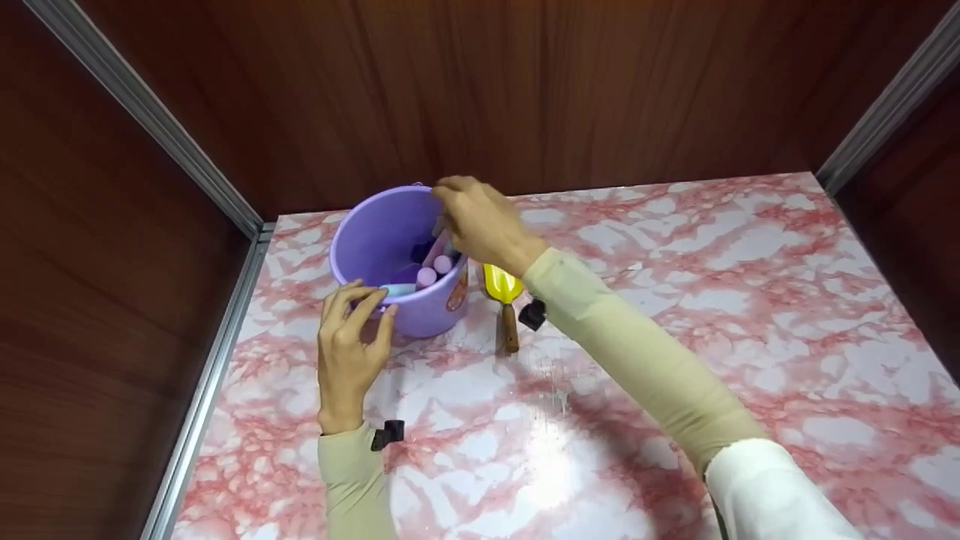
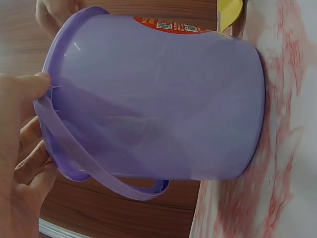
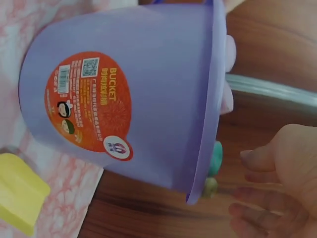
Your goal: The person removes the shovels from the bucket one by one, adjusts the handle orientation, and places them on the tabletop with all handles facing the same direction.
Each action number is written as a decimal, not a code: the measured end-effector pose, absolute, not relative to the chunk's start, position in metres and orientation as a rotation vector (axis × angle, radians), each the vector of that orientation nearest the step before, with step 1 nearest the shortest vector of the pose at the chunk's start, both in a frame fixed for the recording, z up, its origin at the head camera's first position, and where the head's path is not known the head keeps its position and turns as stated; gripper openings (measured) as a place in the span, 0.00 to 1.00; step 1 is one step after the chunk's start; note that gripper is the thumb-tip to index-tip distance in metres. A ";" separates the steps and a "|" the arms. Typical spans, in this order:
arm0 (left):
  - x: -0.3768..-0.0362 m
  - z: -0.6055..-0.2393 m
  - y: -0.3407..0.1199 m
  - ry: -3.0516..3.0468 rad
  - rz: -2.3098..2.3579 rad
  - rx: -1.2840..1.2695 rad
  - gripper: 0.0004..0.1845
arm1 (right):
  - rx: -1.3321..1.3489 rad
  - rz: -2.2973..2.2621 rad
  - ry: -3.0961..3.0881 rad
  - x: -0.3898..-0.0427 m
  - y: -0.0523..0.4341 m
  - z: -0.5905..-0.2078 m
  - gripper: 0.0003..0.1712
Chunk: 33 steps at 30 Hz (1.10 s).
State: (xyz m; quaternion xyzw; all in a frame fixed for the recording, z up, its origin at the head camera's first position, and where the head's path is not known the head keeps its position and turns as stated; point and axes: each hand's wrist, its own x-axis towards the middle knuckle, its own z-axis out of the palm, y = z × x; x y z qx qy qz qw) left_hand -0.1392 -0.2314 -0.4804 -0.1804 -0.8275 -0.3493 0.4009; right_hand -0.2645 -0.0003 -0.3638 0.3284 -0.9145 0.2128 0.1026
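A purple bucket (image 1: 426, 321) stands upright at the back left of the marbled tabletop. With thumb outside and fingers over the edge, my left hand (image 1: 349, 349) grips its near rim beside the handle hinge; the purple handle (image 2: 94, 166) hangs down outside. Inside the bucket are pink handle ends (image 1: 427, 277), a light blue piece (image 1: 399, 289) and a dark item (image 1: 421, 251). My right hand (image 1: 484, 221) is over the right-hand rim. In the right wrist view its thumb and fingers are apart, close to a teal end (image 3: 216, 157) and a tan knob (image 3: 210, 188) at the rim.
A yellow trowel (image 1: 510, 319) with a wooden handle lies right of the bucket, under my right forearm. Brown wood-grain panels (image 1: 600, 90) rise behind and at both sides, with metal strips (image 1: 202, 405) along the corners.
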 end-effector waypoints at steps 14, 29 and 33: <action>-0.140 -0.484 -0.231 -2.072 -0.872 -0.469 0.13 | 1.203 -0.107 -2.830 -0.270 -0.047 -0.365 0.21; -0.137 -0.481 -0.230 -2.078 -0.853 -0.444 0.13 | 1.032 -0.625 -3.040 -0.285 -0.078 -0.368 0.26; -0.137 -0.481 -0.230 -2.076 -0.850 -0.440 0.13 | 1.018 -0.844 -2.998 -0.283 -0.087 -0.368 0.26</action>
